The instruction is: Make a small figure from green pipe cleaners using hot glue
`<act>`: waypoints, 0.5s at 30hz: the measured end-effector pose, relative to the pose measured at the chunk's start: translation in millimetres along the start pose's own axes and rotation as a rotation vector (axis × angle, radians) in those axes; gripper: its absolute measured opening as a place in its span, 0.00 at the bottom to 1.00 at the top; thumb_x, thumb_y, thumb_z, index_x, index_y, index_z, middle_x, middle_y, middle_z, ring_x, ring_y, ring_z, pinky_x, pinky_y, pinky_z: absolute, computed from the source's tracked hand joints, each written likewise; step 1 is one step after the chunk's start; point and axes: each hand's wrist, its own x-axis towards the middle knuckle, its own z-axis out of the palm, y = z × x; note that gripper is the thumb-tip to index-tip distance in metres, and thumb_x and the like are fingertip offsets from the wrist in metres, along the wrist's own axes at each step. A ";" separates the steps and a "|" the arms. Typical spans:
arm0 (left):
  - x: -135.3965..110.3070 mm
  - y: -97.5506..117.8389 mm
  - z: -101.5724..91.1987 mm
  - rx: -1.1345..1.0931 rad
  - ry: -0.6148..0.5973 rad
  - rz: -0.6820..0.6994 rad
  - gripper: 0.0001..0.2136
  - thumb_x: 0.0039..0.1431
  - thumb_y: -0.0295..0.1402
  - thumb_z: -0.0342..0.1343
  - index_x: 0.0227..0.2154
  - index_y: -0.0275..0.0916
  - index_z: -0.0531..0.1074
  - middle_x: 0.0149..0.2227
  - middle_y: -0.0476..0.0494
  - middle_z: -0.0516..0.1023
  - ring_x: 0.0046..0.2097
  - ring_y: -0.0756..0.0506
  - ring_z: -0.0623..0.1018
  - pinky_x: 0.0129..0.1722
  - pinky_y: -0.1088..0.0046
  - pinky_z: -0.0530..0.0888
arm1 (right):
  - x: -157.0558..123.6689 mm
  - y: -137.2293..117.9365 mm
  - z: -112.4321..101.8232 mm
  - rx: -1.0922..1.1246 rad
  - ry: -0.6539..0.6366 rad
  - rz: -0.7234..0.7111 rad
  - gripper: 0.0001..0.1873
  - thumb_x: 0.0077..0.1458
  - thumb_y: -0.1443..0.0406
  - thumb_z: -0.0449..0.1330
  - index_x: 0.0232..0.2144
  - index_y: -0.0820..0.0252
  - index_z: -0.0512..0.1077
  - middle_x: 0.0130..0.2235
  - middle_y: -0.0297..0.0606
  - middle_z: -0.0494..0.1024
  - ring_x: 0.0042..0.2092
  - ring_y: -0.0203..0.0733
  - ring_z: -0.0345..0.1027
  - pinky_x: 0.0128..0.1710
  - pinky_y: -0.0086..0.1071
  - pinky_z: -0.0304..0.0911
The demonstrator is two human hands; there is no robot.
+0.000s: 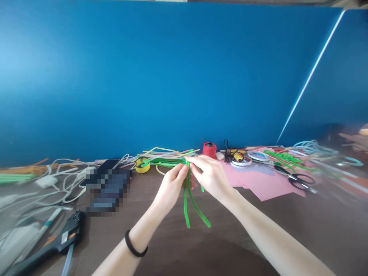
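Note:
Several green pipe cleaners [198, 209] are pinched together between my two hands, their long ends hanging down over the table. My left hand [173, 179] closes on them from the left, thumb pressed near the top. From the right, my right hand [211, 173] pinches the same strands at their upper end with thumb and forefinger. My fingertips partly hide the spot where the strands meet. Just behind my hands lies a pile of green and pale pipe cleaners [165, 163]. A yellow tape roll [142, 165] stands left of them.
A hot glue gun [69, 234], white cables [61, 176] and two dark pixelated devices [110, 189] lie on the left. At the right are pink paper sheets [267, 188], scissors [299, 180] and green pipe cleaners [283, 159]. A red spool [209, 150] stands by the blue partition [172, 76].

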 end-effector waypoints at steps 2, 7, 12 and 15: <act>0.7 -0.5 -0.1 0.035 -0.029 -0.022 0.11 0.56 0.38 0.48 0.24 0.37 0.62 0.21 0.52 0.67 0.22 0.52 0.70 0.24 0.76 0.67 | 1.7 -0.3 -1.3 0.018 -0.017 0.056 0.13 0.55 0.70 0.52 0.38 0.62 0.75 0.35 0.43 0.79 0.37 0.43 0.72 0.38 0.35 0.68; 5.3 -5.7 -5.8 -0.058 -0.029 -0.100 0.11 0.55 0.39 0.48 0.25 0.36 0.62 0.19 0.56 0.56 0.17 0.57 0.56 0.17 0.79 0.52 | 9.3 2.3 -11.6 0.260 -0.132 0.268 0.11 0.52 0.71 0.54 0.35 0.60 0.75 0.33 0.40 0.78 0.36 0.41 0.72 0.37 0.34 0.67; 6.4 -13.2 -8.0 0.181 0.048 0.019 0.12 0.57 0.40 0.46 0.25 0.36 0.65 0.20 0.54 0.58 0.23 0.53 0.58 0.22 0.77 0.57 | 14.5 12.8 -17.6 0.618 -0.270 0.509 0.11 0.51 0.68 0.55 0.36 0.64 0.73 0.30 0.39 0.78 0.27 0.35 0.69 0.26 0.28 0.64; 5.1 -16.1 -6.6 0.355 0.051 0.094 0.10 0.57 0.35 0.45 0.27 0.37 0.67 0.22 0.52 0.61 0.26 0.52 0.62 0.26 0.76 0.61 | 15.7 16.9 -17.6 0.764 -0.312 0.597 0.11 0.50 0.68 0.56 0.36 0.66 0.72 0.26 0.37 0.76 0.22 0.31 0.65 0.22 0.26 0.61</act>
